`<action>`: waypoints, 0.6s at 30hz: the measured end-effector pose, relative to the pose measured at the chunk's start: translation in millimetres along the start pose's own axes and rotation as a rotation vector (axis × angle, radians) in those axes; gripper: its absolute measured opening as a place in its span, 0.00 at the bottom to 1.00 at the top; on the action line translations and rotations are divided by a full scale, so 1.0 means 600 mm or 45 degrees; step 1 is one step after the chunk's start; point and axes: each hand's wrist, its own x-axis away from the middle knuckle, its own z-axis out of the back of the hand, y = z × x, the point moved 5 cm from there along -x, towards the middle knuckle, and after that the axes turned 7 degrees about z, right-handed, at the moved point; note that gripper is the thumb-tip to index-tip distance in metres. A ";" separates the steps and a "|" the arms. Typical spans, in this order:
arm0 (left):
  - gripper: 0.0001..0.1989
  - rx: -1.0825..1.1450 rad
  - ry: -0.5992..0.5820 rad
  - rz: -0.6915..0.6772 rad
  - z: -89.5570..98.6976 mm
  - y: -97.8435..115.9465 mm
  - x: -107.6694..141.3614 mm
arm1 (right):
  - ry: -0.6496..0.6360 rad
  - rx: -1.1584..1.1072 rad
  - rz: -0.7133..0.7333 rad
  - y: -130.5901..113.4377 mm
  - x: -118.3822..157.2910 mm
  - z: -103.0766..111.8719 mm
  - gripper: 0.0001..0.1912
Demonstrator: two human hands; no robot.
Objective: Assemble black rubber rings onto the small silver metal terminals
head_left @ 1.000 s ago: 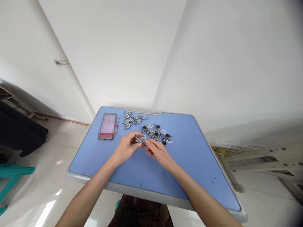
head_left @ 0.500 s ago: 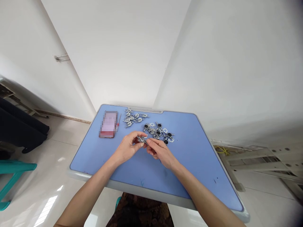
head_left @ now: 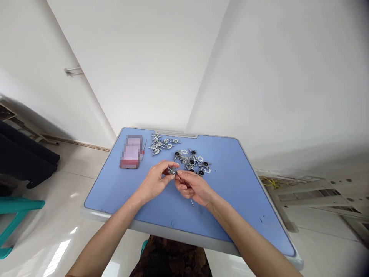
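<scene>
On the blue table [head_left: 111, 188], the left hand [head_left: 154, 181] and right hand [head_left: 193, 188] pinch a small metal fitting [head_left: 172, 171] between their fingertips, while a thin pin [head_left: 191, 202] now juts from beneath the right hand.

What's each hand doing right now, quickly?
Left hand: closed, pinching a small metal fitting.
Right hand: closed on the same fitting; a thin metal pin shows beneath it.
</scene>
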 end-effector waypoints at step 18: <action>0.16 0.113 -0.054 0.032 0.000 -0.013 -0.005 | -0.036 -0.030 -0.006 -0.001 0.000 -0.001 0.17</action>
